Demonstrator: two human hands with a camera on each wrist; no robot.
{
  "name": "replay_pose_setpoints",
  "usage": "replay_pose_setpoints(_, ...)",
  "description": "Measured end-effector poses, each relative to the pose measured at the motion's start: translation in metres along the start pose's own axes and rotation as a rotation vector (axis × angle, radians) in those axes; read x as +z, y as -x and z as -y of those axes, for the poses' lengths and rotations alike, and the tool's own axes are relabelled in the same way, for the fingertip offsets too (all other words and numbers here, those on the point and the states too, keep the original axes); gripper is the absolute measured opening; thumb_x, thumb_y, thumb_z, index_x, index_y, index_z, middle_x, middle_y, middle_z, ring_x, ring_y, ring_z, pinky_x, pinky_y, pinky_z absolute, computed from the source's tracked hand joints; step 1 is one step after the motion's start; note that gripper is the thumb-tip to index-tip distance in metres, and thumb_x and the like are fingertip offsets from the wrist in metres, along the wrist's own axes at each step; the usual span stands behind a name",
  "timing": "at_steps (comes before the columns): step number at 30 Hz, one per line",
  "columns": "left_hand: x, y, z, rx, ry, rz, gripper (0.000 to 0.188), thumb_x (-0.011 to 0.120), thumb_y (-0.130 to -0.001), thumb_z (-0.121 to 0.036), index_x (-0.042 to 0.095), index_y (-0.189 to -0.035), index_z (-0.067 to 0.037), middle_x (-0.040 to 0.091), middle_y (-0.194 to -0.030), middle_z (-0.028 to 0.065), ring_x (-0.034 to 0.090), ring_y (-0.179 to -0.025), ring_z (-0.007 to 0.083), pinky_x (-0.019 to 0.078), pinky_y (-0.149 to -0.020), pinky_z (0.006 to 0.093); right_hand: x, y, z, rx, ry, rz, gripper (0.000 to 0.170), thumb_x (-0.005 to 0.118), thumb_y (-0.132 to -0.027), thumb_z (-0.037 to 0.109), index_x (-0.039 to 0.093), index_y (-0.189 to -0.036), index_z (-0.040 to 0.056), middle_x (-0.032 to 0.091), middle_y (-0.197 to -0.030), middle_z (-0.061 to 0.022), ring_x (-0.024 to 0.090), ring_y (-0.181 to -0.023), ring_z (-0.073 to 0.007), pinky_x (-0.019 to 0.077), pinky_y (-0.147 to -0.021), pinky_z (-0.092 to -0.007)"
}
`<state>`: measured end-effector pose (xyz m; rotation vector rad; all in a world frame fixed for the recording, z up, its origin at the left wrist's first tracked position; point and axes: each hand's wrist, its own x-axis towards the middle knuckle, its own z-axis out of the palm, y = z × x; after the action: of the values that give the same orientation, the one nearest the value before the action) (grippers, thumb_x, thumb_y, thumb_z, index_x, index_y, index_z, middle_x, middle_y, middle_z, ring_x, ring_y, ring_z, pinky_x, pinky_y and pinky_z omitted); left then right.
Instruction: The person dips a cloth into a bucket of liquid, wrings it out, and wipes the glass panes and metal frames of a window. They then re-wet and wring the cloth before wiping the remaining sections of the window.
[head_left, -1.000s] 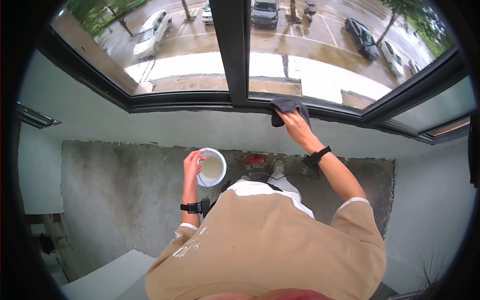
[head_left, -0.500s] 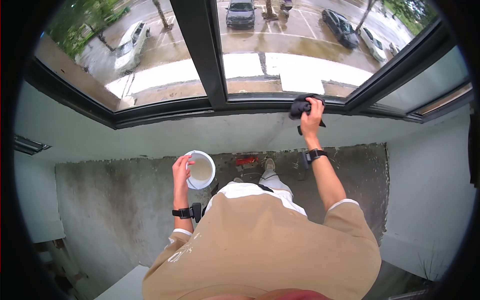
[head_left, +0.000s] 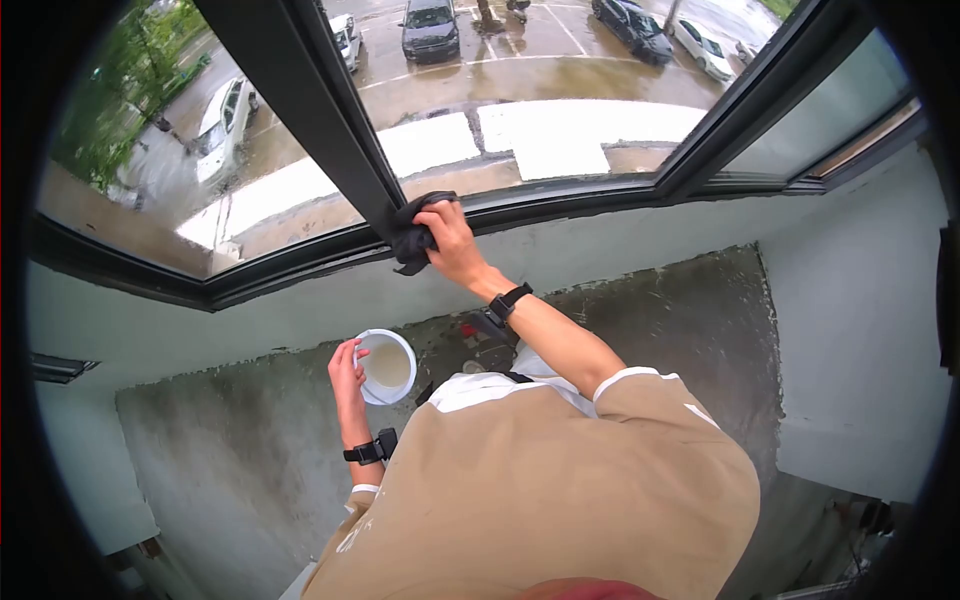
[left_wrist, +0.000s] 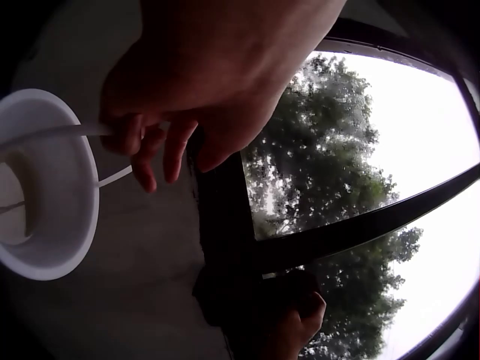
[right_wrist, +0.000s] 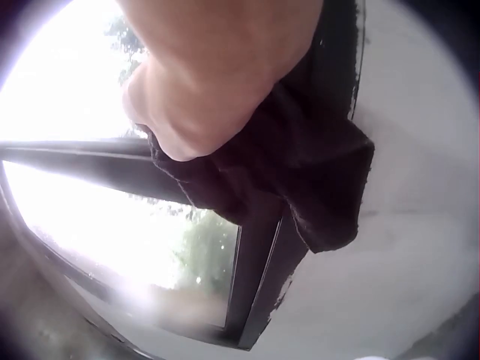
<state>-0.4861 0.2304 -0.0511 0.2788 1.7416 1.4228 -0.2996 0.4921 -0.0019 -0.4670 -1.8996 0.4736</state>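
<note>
My right hand grips a dark cloth against the black window frame, where the upright post meets the bottom rail. In the right wrist view, the bunched cloth drapes over the frame's edge onto the wall. Lower and to the left, my left hand holds a white bucket by its thin handle, fingers curled round it. Cloudy liquid lies in the bucket's bottom.
The pale wall runs beneath the window down to a stained concrete floor. A red object lies on the floor near my feet, partly covered by the right forearm. Outside the glass are parked cars and wet pavement.
My right hand has swept left along the bottom rail with the cloth, from near the right corner to the upright post. The left hand keeps holding the bucket; the view has turned.
</note>
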Motion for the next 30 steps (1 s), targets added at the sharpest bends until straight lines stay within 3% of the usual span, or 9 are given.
replay_pose_setpoints(5, 0.0, -0.009, -0.001, -0.022, 0.004, 0.023, 0.025, 0.055, -0.099, -0.027, 0.064, -0.109, -0.006, 0.065, -0.086, 0.0056, 0.032, -0.048, -0.0004, 0.0213, -0.04, 0.0159, -0.071, 0.028, -0.043, 0.197, 0.256, -0.346, 0.033, 0.055, -0.062, -0.005, 0.05, -0.094, 0.0031, 0.047, -0.094, -0.0166, 0.048, -0.094, -0.0369, 0.0396, -0.084, -0.0452)
replay_pose_setpoints(9, 0.005, -0.016, -0.006, -0.021, -0.009, 0.022, 0.025, 0.055, -0.098, -0.027, 0.064, -0.108, -0.006, 0.065, -0.084, 0.0046, 0.032, -0.048, -0.0003, 0.0213, -0.04, 0.016, -0.149, 0.036, -0.088, 0.437, 0.263, -0.714, 0.026, 0.044, -0.072, -0.001, 0.047, -0.098, -0.0015, 0.045, -0.096, -0.0145, 0.047, -0.096, -0.0306, 0.039, -0.095, -0.0383)
replay_pose_setpoints(11, 0.008, -0.017, -0.008, -0.011, -0.02, 0.028, 0.024, 0.055, -0.098, -0.027, 0.064, -0.108, -0.007, 0.065, -0.084, 0.0046, 0.032, -0.048, -0.0003, 0.0213, -0.04, 0.016, -0.192, 0.043, -0.125, 0.525, 0.209, -0.873, 0.027, 0.044, -0.081, 0.001, 0.05, -0.106, -0.0029, 0.052, -0.104, -0.0141, 0.05, -0.103, -0.0274, 0.0385, -0.099, -0.0382)
replay_pose_setpoints(15, 0.008, -0.02, -0.011, 0.0, -0.039, 0.049, 0.024, 0.055, -0.098, -0.027, 0.064, -0.107, -0.007, 0.065, -0.084, 0.0045, 0.032, -0.048, -0.0004, 0.0211, -0.04, 0.016, -0.262, 0.04, -0.154, 0.605, -0.248, -1.095, 0.021, 0.047, -0.087, 0.002, 0.055, -0.106, -0.0012, 0.06, -0.098, -0.0095, 0.057, -0.089, -0.0222, 0.0472, -0.086, -0.0342)
replay_pose_setpoints(19, 0.01, -0.029, -0.007, 0.006, -0.04, 0.046, 0.023, 0.057, -0.096, -0.027, 0.067, -0.106, -0.009, 0.066, -0.084, 0.0029, 0.028, -0.048, -0.0004, 0.0188, -0.042, 0.0177, -0.261, 0.035, -0.148, 0.65, -0.263, -1.066, 0.02, 0.049, -0.087, 0.003, 0.055, -0.105, -0.001, 0.06, -0.099, -0.0088, 0.057, -0.09, -0.0217, 0.0472, -0.086, -0.034)
replay_pose_setpoints(21, 0.01, -0.029, -0.002, 0.008, -0.034, 0.043, 0.022, 0.057, -0.096, -0.027, 0.067, -0.105, -0.009, 0.066, -0.084, 0.0027, 0.028, -0.048, -0.0004, 0.0189, -0.042, 0.0176, -0.25, 0.024, -0.135, 0.526, 0.132, -1.006, 0.021, 0.051, -0.086, 0.005, 0.055, -0.105, -0.002, 0.06, -0.1, -0.0103, 0.057, -0.091, -0.0227, 0.0463, -0.087, -0.0346)
replay_pose_setpoints(25, 0.018, -0.021, -0.008, 0.009, -0.031, 0.053, 0.022, 0.057, -0.096, -0.027, 0.067, -0.105, -0.009, 0.066, -0.084, 0.0027, 0.028, -0.048, -0.0005, 0.0193, -0.042, 0.0173, -0.205, -0.048, -0.047, 0.166, 0.377, -0.727, 0.019, 0.059, -0.081, 0.011, 0.055, -0.096, 0.0003, 0.054, -0.091, -0.0133, 0.055, -0.087, -0.0293, 0.0443, -0.082, -0.0392)
replay_pose_setpoints(28, 0.021, -0.023, -0.002, 0.021, -0.014, 0.092, 0.025, 0.056, -0.098, -0.028, 0.065, -0.108, -0.007, 0.064, -0.084, 0.0055, 0.032, -0.047, -0.0006, 0.0215, -0.04, 0.0161, -0.143, -0.066, -0.009, -0.088, 0.427, -0.457, 0.027, 0.069, -0.069, 0.013, 0.058, -0.093, 0.0055, 0.053, -0.087, -0.0131, 0.054, -0.084, -0.0343, 0.0452, -0.075, -0.042)
replay_pose_setpoints(30, 0.023, -0.023, 0.002, -0.001, 0.001, 0.061, 0.025, 0.055, -0.098, -0.028, 0.064, -0.108, -0.007, 0.064, -0.084, 0.0054, 0.032, -0.048, -0.0005, 0.0218, -0.04, 0.0161, -0.1, -0.054, -0.003, -0.172, 0.397, -0.198, 0.037, 0.076, -0.059, 0.008, 0.06, -0.093, 0.0112, 0.054, -0.088, -0.0081, 0.056, -0.085, -0.0314, 0.0492, -0.069, -0.0418)
